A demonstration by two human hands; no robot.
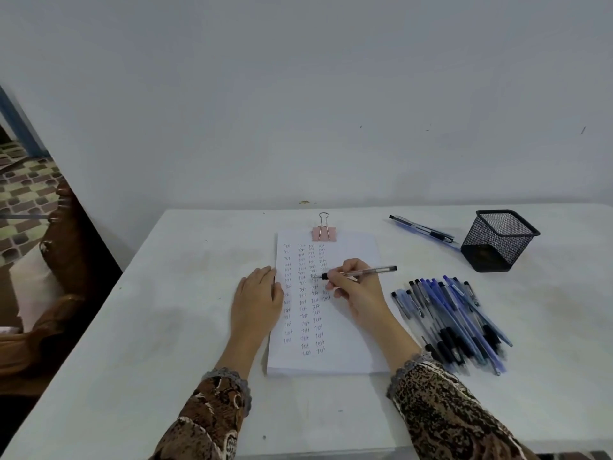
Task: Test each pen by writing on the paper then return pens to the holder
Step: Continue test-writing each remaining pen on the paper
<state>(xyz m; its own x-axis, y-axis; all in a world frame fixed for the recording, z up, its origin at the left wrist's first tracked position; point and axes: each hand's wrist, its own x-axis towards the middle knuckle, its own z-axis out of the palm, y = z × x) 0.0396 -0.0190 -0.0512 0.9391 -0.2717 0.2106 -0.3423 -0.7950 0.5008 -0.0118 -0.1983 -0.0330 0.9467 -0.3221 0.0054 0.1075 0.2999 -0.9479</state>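
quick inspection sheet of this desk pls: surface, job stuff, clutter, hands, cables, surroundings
surface: white table, faintly smudged
job's things: paper stack with columns of handwritten words, clipped at its top edge; pen with its tip at the paper; pile of pens right of the paper; mesh holder upright, far right, no pens sticking out; loose pens lying left of it
clutter: pink binder clip on the paper, otherwise nothing seen
grippers: left hand flat on the paper's left edge; right hand grips the pen
cables: nothing seen
surroundings: bare wall behind; wooden furniture and tiled floor at left
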